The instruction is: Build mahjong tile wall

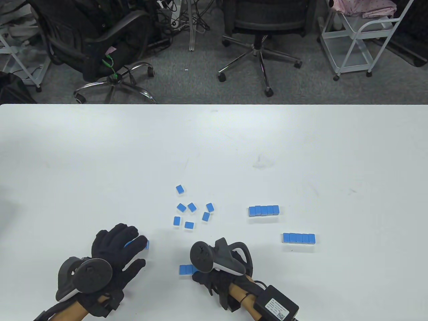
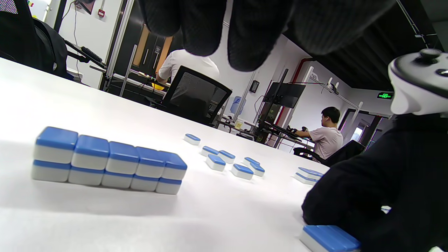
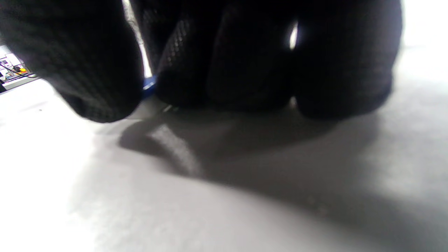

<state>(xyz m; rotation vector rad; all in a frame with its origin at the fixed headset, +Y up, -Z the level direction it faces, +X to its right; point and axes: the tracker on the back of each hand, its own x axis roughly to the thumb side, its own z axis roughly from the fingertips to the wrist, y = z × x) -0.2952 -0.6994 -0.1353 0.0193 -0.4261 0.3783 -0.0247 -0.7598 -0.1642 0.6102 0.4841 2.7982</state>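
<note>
Blue-backed mahjong tiles lie on the white table (image 1: 100, 160). My left hand (image 1: 128, 239) is spread over a two-layer stack of tiles (image 2: 108, 161); only a blue edge (image 1: 147, 245) shows past the fingers in the table view. In the left wrist view its fingers (image 2: 245, 35) hang straight above the stack without touching it. My right hand (image 1: 202, 277) sits near the front edge under its tracker, fingers (image 3: 224, 70) curled down around a short row of tiles (image 1: 185, 269). Most of that row is hidden.
Several loose tiles (image 1: 192, 210) lie face down in the middle. Two finished rows stand to the right, one (image 1: 263, 210) farther back and one (image 1: 298, 238) nearer. Office chairs (image 1: 260, 30) and a white cart (image 1: 361, 36) stand beyond the far edge.
</note>
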